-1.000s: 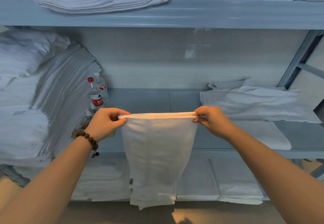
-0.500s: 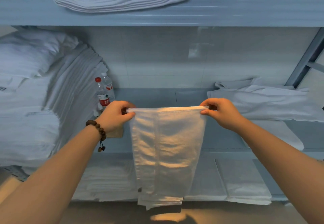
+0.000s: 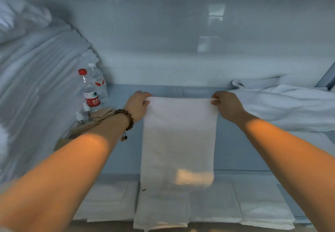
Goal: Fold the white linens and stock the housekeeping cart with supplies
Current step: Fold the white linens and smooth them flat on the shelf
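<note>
The towel (image 3: 178,141) lies lengthwise on the shelf (image 3: 235,150), its far edge stretched between both hands and its near end drooping over the shelf's front lip. The left hand (image 3: 136,104) pinches the far-left corner; the right hand (image 3: 226,105) pinches the far-right one, and neither is free. Bottles (image 3: 89,90) stand to the left, and loose linen (image 3: 290,108) lies just right.

To fold cleanly, I'd hold both corners level and taut, then draw the far edge straight toward the near end (no skew). Match the corners before letting go, then smooth the crease flat. The hanging end looks likely to drag the cloth off the lip, so move both hands evenly.
</note>
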### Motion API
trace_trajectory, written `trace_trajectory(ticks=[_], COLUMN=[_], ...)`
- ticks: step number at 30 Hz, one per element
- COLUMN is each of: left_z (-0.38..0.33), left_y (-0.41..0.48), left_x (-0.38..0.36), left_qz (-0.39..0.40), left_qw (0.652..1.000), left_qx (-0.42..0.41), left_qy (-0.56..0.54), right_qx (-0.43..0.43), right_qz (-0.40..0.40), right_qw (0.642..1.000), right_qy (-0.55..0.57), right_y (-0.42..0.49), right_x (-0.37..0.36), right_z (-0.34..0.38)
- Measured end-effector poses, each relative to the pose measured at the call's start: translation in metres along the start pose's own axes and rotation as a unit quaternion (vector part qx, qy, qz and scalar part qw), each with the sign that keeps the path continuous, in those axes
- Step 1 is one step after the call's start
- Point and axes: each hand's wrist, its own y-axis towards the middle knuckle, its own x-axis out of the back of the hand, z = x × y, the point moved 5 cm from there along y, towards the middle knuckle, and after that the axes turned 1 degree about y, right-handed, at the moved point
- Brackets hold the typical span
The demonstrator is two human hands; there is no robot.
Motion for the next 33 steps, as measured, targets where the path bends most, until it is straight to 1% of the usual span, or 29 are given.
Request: trace_trajectory(ticks=[4, 7, 12, 18, 19, 21, 23, 25, 26, 28, 30, 31, 33], left_z=[0.037, 0.066, 0.104, 0.121, 0.121, 0.113, 0.096, 0.074, 0.063, 0.047, 0.037, 0.033, 0.024], left_y=[0.052, 0.081, 0.109, 0.132, 0.134, 0.137, 0.131, 0.114, 0.101, 0.071, 0.039, 0.024, -0.001], left_x=[-0.063, -0.110, -0.169, -0.197, -0.199, -0.196, -0.188, -0.183, -0.183, -0.189, -0.195, -0.196, -0.195], left_qz=[0.036, 0.062, 0.079, 0.083, 0.079, 0.047, 0.002, -0.008, 0.008, 0.082, 0.166, 0.192, 0.212], left_qw=[0.997, 0.992, 0.986, 0.962, 0.959, 0.958, 0.967, 0.979, 0.982, 0.978, 0.966, 0.961, 0.957], left_qx=[0.065, 0.095, 0.106, 0.092, 0.091, 0.089, 0.074, 0.028, 0.003, -0.020, 0.001, 0.012, 0.020], left_qy=[0.016, 0.051, 0.105, 0.242, 0.256, 0.267, 0.242, 0.202, 0.190, 0.192, 0.198, 0.198, 0.196], right_qx=[-0.052, -0.050, -0.036, -0.044, -0.044, -0.038, -0.020, 0.022, 0.047, 0.074, 0.064, 0.053, 0.038], right_qz=[0.032, 0.061, 0.076, 0.063, 0.063, 0.050, 0.022, -0.005, -0.009, 0.013, 0.068, 0.098, 0.141], right_qw=[0.998, 0.994, 0.988, 0.983, 0.982, 0.983, 0.988, 0.992, 0.992, 0.990, 0.988, 0.986, 0.981], right_qy=[-0.030, -0.074, -0.128, -0.165, -0.172, -0.175, -0.152, -0.122, -0.117, -0.123, -0.123, -0.122, -0.126], right_y=[0.053, 0.084, 0.119, 0.136, 0.136, 0.135, 0.129, 0.116, 0.105, 0.079, 0.048, 0.032, 0.000], right_x=[-0.062, -0.109, -0.171, -0.204, -0.208, -0.211, -0.207, -0.200, -0.196, -0.193, -0.191, -0.189, -0.183], right_z=[-0.036, -0.060, -0.093, -0.108, -0.109, -0.110, -0.106, -0.092, -0.083, -0.065, -0.050, -0.044, -0.033])
